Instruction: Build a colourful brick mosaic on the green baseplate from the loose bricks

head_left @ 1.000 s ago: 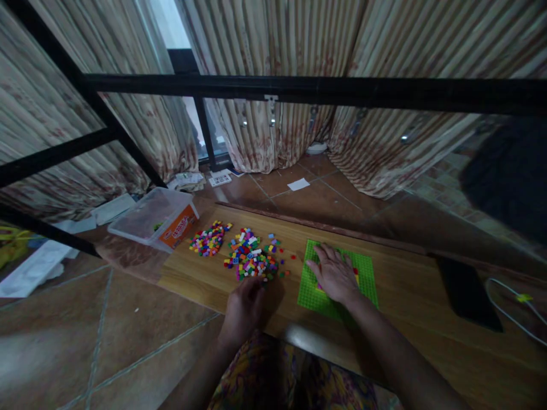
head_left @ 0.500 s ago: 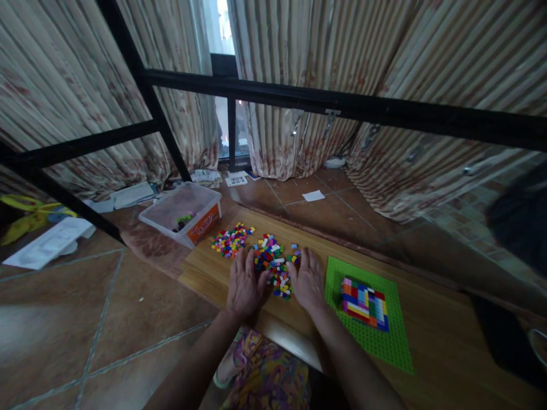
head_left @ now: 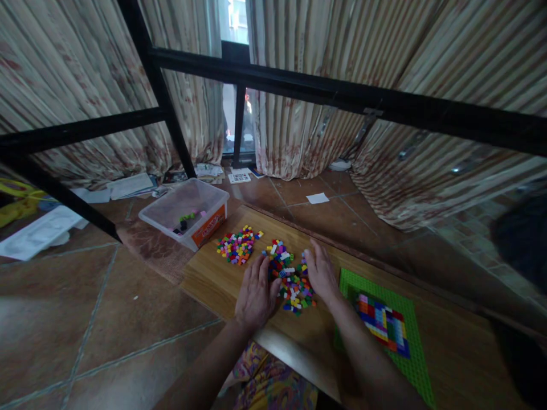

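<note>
— Where are the hands?
— Left hand [head_left: 255, 293] and right hand [head_left: 321, 274] lie flat, fingers spread, gripping nothing, flanking the brick pile [head_left: 289, 277] on the wooden board [head_left: 213, 279]
— Handling?
— Tiny, light, hard bricks that probably scatter easily; pinch one by its sides

A loose heap of small bricks [head_left: 290, 282] in many colours lies spread flat on the wooden counter [head_left: 213, 279], flanked on both sides by the hands, left of the green baseplate.
</note>
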Demonstrator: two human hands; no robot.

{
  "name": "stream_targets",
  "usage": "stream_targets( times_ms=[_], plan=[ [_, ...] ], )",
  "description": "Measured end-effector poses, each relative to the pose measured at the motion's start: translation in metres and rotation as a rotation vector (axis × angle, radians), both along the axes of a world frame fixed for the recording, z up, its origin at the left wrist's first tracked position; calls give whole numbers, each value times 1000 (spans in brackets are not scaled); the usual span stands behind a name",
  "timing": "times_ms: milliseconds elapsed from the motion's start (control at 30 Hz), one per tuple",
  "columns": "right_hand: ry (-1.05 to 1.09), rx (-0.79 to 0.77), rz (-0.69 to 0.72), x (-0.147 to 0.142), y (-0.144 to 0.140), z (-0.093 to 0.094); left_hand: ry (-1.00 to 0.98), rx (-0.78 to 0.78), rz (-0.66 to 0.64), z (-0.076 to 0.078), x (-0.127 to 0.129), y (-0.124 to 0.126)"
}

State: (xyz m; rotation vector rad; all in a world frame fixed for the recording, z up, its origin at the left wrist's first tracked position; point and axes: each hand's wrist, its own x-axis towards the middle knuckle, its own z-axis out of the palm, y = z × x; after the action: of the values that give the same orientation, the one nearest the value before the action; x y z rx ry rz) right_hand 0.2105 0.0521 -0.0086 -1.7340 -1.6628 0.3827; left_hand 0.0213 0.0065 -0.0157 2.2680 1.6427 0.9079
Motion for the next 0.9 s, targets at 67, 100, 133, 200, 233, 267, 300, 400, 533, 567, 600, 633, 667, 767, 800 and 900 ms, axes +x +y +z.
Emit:
stream_targets(
  times_ms=[67, 100, 133, 200, 233, 267, 300, 400, 533, 567, 600, 633, 667, 767, 800, 900],
  plan=[
    [-10, -50, 120, 6, 11, -3, -12, -4, -3, 0, 0, 0],
    [-7, -61, 182, 7, 12, -4, -20, -10, -3, 0, 0, 0],
    [3, -64, 239, 7, 11, -6, -27, -19, -3, 1, -1, 0],
    [46, -65, 329, 2, 5, -7, -36, -41, -7, 2, -1, 0],
    [72, -65, 360, 0, 2, -6, -38, -50, -8, 2, -1, 0],
    [95, -60, 377, -4, 1, -4, -40, -57, -6, 2, -1, 0],
    [108, -50, 381, -7, 3, -1, -42, -61, -4, 2, -1, 0],
    [91, -15, 379, -20, 22, 7, -58, -74, 5, 1, 0, -1],
    [0, -46, 529, -39, 53, 13, -83, -112, 9, 1, -1, -1],
    [-23, -61, 565, -43, 56, 14, -89, -120, 9, 2, -1, -1],
    [-39, -72, 586, -45, 56, 14, -97, -127, 8, 3, -1, -1],
    [-46, -79, 593, -46, 55, 14, -106, -130, 6, 3, -1, -1],
    [-46, -85, 592, -46, 52, 14, -118, -132, 4, 4, -2, -1],
    [-14, -111, 546, -41, 42, 18, -153, -137, 0, 6, -3, -1],
    [1, -125, 523, -39, 40, 19, -163, -139, -2, 6, -3, -1],
    [25, -135, 453, -41, 46, 22, -186, -140, -2, 7, -4, 0]
  ],
)
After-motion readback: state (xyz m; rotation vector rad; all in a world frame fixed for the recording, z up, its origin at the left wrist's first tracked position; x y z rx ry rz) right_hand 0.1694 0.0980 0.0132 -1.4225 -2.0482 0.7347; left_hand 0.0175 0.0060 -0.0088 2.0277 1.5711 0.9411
